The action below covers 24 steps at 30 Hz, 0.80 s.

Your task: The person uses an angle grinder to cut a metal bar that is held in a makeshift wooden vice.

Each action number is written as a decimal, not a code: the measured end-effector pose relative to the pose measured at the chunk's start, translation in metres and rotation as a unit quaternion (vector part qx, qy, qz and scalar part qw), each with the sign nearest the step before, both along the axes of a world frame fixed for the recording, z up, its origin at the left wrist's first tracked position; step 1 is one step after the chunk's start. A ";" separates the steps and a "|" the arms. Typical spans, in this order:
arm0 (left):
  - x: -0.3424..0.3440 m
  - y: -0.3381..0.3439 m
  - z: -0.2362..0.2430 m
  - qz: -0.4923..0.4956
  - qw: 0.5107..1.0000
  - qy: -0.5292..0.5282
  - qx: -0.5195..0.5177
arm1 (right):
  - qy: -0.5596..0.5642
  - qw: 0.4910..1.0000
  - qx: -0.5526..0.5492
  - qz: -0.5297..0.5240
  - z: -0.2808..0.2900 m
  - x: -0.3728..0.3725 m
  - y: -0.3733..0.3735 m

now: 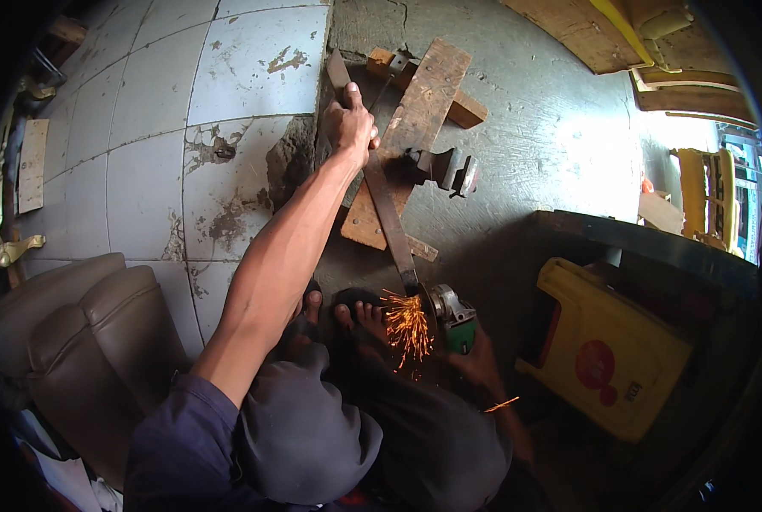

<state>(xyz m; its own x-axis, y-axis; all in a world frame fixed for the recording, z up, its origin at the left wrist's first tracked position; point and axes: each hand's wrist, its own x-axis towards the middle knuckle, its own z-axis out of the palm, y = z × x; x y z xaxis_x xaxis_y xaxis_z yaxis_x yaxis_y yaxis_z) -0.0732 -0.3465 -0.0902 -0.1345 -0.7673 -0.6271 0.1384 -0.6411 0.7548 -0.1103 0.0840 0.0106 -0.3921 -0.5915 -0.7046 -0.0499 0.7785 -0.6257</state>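
My left hand (351, 125) is closed around the upper part of a long flat metal bar (386, 205), which slants across a low wooden bench (428, 98). In my right hand (481, 358) is a green angle grinder (459, 328), partly in shadow. Its disc meets the near end of the bar, and orange sparks (407, 324) spray down beside my feet. A dark metal vise (443, 169) is fixed at the bench's right side; whether its jaws touch the bar I cannot tell.
Brown padded cushions (82, 328) lie at the left on white, stained tiles (146, 162). To the right stands a yellow plastic stool (603, 350) under a dark curved edge (654, 243). Wooden furniture (586, 30) fills the far right. My bare feet (362, 317) are close to the sparks.
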 end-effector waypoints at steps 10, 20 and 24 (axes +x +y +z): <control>0.001 -0.001 -0.002 0.013 1.000 0.003 0.007 | -0.001 0.999 0.038 -0.026 -0.002 0.006 -0.002; 0.002 -0.002 -0.002 0.003 1.000 0.001 -0.002 | -0.005 0.999 0.047 0.002 0.004 0.002 -0.003; 0.003 -0.004 -0.004 0.004 1.000 -0.003 -0.004 | -0.008 0.999 0.036 0.010 -0.006 0.001 0.006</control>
